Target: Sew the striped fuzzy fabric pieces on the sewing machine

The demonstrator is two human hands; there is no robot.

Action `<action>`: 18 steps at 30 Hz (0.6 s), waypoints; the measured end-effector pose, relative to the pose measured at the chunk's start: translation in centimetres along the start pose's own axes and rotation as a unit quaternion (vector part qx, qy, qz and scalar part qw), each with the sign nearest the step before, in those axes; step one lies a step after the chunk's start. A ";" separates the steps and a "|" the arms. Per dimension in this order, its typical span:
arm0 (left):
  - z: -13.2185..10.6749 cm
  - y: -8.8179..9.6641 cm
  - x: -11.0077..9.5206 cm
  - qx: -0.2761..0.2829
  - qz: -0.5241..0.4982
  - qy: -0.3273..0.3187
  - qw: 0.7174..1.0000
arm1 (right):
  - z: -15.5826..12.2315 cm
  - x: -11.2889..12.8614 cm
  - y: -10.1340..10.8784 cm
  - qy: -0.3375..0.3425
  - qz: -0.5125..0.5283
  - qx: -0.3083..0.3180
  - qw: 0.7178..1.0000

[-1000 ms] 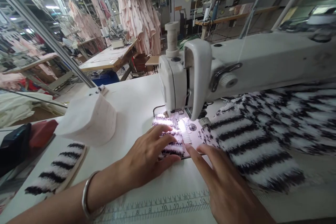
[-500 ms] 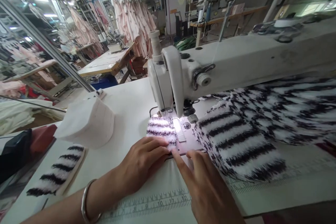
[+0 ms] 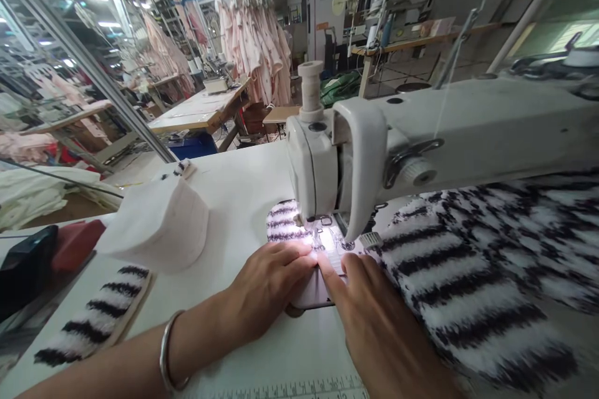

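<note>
A small piece of black-and-white striped fleece [image 3: 281, 219] lies under the lit needle area of a sewing machine [image 3: 318, 156]. My left hand [image 3: 276, 274] rests over its near end, fingers together and pressed on the fabric; the thumb is hidden. My right hand [image 3: 369, 305] is beside it on the machine bed, index finger stretched forward to the fabric's edge near my left fingertips, the other fingers bent and apart from it. The near end of the piece is covered by my hands. To the right lies a larger heap of striped fleece [image 3: 468, 280].
At the left stand a stack of white cut pieces [image 3: 154, 224] and a striped fleece strip [image 3: 98, 318]. A printed ruler [image 3: 309, 388] runs along the front of the white table [image 3: 243, 181]. Behind are hanging pink garments [image 3: 257, 43] and another worktable [image 3: 201, 112].
The fleece piece and both hands have moved forward, with more of the piece past the needle area. The view has shifted, so the machine appears larger and farther right.
</note>
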State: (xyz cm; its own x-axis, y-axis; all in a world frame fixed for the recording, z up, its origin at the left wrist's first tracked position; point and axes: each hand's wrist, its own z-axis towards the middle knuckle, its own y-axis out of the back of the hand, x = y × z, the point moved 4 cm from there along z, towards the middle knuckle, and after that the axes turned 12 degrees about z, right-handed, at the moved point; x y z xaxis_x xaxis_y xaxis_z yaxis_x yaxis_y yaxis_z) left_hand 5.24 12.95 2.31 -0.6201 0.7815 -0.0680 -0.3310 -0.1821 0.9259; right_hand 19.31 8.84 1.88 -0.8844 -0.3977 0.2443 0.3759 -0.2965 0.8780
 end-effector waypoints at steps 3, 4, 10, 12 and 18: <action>0.5 -0.3 1.0 -0.027 0.019 -0.007 0.999 | 0.3 0.0 0.1 0.003 0.011 0.015 1.000; 0.6 -0.4 1.3 -0.033 0.028 -0.010 0.999 | 0.2 0.0 0.0 -0.002 0.018 0.017 1.000; 1.8 0.1 2.4 -0.025 0.100 -0.034 0.994 | -2.0 1.1 -0.9 -0.007 0.045 0.004 0.999; 2.0 0.3 2.5 0.018 0.139 -0.009 0.990 | -2.9 1.6 -1.1 -0.006 0.052 -0.019 0.998; 2.1 -0.2 1.4 0.090 0.198 0.057 0.974 | -4.5 2.1 -1.3 0.008 0.075 -0.053 0.996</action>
State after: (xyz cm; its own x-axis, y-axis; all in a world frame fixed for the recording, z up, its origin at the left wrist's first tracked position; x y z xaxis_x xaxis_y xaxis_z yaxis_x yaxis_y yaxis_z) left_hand 5.95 15.31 2.83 -0.7521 0.5981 0.2769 0.0743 -0.3405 0.9373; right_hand 18.19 4.48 -0.61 -0.8120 -0.4576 0.3623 0.5310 -0.3218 0.7839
